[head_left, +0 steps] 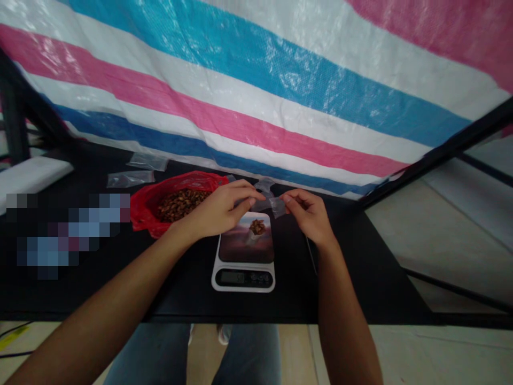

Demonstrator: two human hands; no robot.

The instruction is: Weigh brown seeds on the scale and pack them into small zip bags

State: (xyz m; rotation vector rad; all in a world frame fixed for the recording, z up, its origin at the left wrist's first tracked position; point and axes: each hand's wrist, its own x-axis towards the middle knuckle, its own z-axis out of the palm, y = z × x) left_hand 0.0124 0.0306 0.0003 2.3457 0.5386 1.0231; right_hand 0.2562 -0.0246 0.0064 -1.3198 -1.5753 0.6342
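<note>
A small clear plastic bag [277, 207] is pinched between the thumb and fingers of my right hand [308, 214]. The thumb and index finger of my left hand [228, 208] come together at the bag's other end, above the back edge of a white kitchen scale [243, 285]. On the scale's dark plate sits a little heap of brown dried pieces [257, 227], with a pale part below it. The display is lit, but its digits are hard to read. Left of the scale, partly behind my left hand, an open red plastic bag [146, 208] holds many brown pieces.
More clear bags [131, 178] lie at the back left of the black table [176, 299], and another clear bag [264, 185] lies behind my hands. A white object [36, 176] rests at the far left. A striped plastic sheet [256, 107] hangs behind. A thin dark object [311, 256] lies near my right wrist.
</note>
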